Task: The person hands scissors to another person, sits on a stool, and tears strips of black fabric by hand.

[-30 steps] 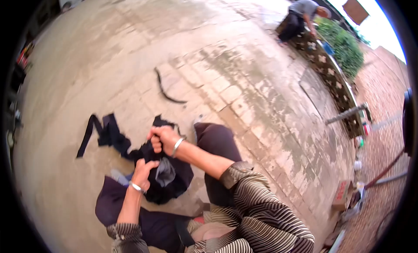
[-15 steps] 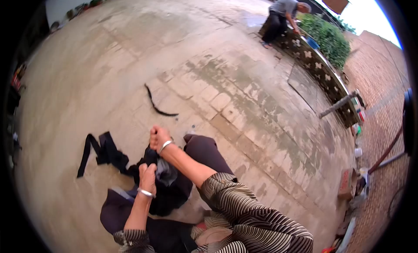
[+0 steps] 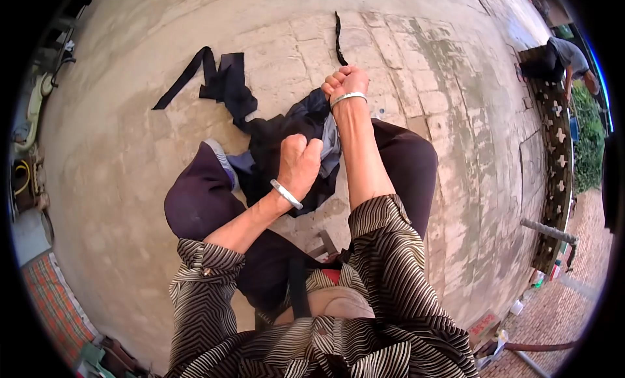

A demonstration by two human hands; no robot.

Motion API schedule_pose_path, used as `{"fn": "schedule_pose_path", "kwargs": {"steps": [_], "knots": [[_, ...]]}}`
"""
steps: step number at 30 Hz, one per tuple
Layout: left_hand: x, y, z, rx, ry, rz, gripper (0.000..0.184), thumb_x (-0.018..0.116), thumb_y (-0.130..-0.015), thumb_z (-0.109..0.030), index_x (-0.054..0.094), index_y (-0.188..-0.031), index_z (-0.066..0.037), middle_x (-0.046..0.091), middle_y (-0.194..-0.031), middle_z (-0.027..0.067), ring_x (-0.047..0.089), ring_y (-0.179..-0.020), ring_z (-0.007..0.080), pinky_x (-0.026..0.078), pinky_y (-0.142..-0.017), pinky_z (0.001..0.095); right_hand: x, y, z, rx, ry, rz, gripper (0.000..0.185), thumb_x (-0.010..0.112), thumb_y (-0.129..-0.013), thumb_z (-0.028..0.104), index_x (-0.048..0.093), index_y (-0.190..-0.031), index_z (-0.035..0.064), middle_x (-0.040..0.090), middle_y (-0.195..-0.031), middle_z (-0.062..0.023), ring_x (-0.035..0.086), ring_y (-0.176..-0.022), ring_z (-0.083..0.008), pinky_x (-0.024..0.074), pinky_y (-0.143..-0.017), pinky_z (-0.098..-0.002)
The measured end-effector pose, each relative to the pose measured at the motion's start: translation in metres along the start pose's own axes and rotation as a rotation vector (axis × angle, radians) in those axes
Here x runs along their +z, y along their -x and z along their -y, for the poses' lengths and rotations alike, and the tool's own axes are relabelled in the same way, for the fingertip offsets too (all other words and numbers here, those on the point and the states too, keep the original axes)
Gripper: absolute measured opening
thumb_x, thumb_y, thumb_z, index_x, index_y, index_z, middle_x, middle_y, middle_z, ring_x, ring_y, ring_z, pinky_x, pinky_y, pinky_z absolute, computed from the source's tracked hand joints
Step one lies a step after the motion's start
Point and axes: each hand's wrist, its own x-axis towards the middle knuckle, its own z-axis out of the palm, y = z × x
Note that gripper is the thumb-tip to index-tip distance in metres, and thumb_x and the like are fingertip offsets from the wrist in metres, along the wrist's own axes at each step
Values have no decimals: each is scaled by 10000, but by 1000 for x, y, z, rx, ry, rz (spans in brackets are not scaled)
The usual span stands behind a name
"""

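Observation:
A bundle of black cloth (image 3: 270,144) with a greyish part (image 3: 331,144) hangs between my knees, low over the ground. Both of my fists are closed on it. My left hand (image 3: 299,164) grips the cloth on the near side, thumb uppermost. Farther forward and to the right, my right hand (image 3: 347,82) clenches the upper edge of the same cloth. The fingers hide exactly which folds are held. From the bundle, a long flat black strip of fabric (image 3: 229,82) trails onto the paving at the left. Each wrist wears a silver bangle.
A thin black strip (image 3: 338,40) lies on the paving beyond my right hand. At far right a person (image 3: 569,59) bends over a low patterned wall (image 3: 556,137) beside green plants. A checked cloth (image 3: 55,293) is at lower left, a box (image 3: 483,327) at lower right.
The view has tilted down and turned, showing more of my lap. My fists have moved farther apart, the right one reaching forward, with the cloth still in both.

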Motion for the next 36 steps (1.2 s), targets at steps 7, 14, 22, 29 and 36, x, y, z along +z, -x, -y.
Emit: {"fn": "schedule_pose_path", "kwargs": {"steps": [7,14,22,29,36], "knots": [[-4,4,10,-309,353,-66,413,615,-780,-179,375,-559,76,321,-474,193,331,-423,166,277,-438,393,-7,11,27,226,-111,446,305,418,-939,271,451,-675,121,303,-503,20,287,-447,-149,265,-437,-315],[-22,-10,36,-612,662,157,247,679,-791,-85,531,-596,-46,514,-590,-85,457,-551,19,363,-495,227,-2,66,48,-69,395,533,178,493,-946,200,493,-939,22,509,-699,-72,527,-665,-208,444,-596,-338],[-38,-16,34,-694,1056,108,53,641,-818,-53,676,-796,-20,660,-781,-20,592,-736,58,452,-706,231,-28,102,81,-109,608,628,133,491,-934,94,519,-991,-23,519,-654,-72,484,-534,-172,382,-454,-280],[-31,-7,57,-592,979,-18,98,581,-866,-62,662,-891,-14,676,-899,22,618,-843,99,468,-789,248,-38,132,66,49,1259,735,356,615,-894,325,588,-973,-21,590,-685,-54,590,-550,-114,476,-473,-225],[-29,-11,66,-438,762,12,262,659,-774,26,672,-1010,-87,527,-765,17,472,-759,147,404,-656,268,-38,123,40,-642,1304,748,346,746,-804,254,577,-921,-25,581,-735,-35,551,-657,-94,475,-592,-246]]}}
